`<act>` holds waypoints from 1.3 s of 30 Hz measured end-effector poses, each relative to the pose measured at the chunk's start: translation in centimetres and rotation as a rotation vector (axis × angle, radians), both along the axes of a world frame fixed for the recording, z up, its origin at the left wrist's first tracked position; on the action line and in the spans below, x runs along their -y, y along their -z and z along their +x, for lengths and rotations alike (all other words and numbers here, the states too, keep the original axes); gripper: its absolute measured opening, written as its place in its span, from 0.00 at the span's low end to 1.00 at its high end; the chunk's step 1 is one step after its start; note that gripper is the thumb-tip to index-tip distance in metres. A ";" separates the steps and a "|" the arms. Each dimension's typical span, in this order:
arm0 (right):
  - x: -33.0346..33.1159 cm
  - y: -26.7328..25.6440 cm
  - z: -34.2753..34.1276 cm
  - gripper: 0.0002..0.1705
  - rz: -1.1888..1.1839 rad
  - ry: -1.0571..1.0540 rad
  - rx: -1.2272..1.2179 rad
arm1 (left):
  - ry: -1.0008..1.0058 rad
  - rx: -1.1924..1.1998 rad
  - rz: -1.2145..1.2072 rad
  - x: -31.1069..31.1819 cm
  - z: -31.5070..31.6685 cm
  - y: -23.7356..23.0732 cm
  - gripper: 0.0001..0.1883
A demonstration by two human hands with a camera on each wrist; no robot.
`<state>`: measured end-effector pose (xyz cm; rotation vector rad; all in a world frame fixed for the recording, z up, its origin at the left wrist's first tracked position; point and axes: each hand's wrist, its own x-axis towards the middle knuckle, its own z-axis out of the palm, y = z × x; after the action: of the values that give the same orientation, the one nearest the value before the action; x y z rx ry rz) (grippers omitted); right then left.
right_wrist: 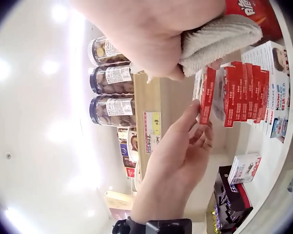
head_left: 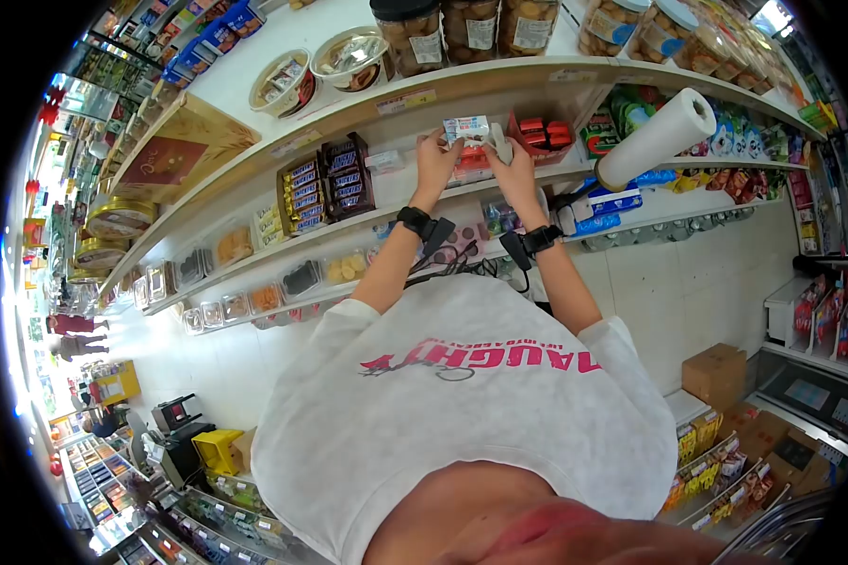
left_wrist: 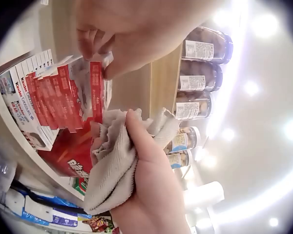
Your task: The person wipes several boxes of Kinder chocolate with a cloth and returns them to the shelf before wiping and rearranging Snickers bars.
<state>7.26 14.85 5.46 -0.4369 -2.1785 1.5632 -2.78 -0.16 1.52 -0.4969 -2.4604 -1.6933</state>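
Observation:
My left hand (head_left: 435, 165) pinches a thin red-and-white chocolate box (right_wrist: 208, 97) by its end, thumb on one side and fingers on the other. A folded pale grey cloth (left_wrist: 118, 163) is gripped in my right hand (left_wrist: 154, 170), its ribbed folds hanging past the fingers. In the left wrist view the cloth lies right at the near end of the pinched box. Behind that box, several similar red chocolate boxes (right_wrist: 244, 92) stand in a row inside a white Kinder display carton (right_wrist: 279, 92) on the shelf.
Beside the carton is a red box of packets (head_left: 540, 138); on the other side are Snickers cartons (head_left: 303, 193). Jars (head_left: 410, 38) and round tubs (head_left: 349, 58) stand on the upper shelf. A white roll (head_left: 664, 137) juts out at the right.

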 end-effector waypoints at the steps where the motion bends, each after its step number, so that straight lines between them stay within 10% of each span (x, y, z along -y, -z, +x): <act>1: 0.2 0.6 0.1 0.26 0.050 0.013 -0.036 | 0.000 -0.090 -0.069 0.2 0.2 0.3 0.21; 14: -1.2 -0.8 2.0 0.19 0.021 0.131 -0.061 | -0.044 -0.029 -0.097 0.9 1.2 0.9 0.26; 21: 5.0 -5.0 3.7 0.26 -0.325 -0.424 0.301 | -0.129 0.170 0.117 7.3 0.4 2.8 0.15; 28: 13.9 4.8 -2.9 0.51 0.003 -0.428 0.281 | -0.198 0.015 -0.163 14.1 -1.0 4.4 0.21; 39: 17.8 12.5 -7.9 0.46 0.023 -0.385 0.082 | -0.068 -0.097 -0.276 14.7 0.0 5.8 0.23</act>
<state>-0.63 -2.94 -7.05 -0.0746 -2.4496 1.7354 -2.80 -14.84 -4.28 -0.5033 -2.6186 -1.2797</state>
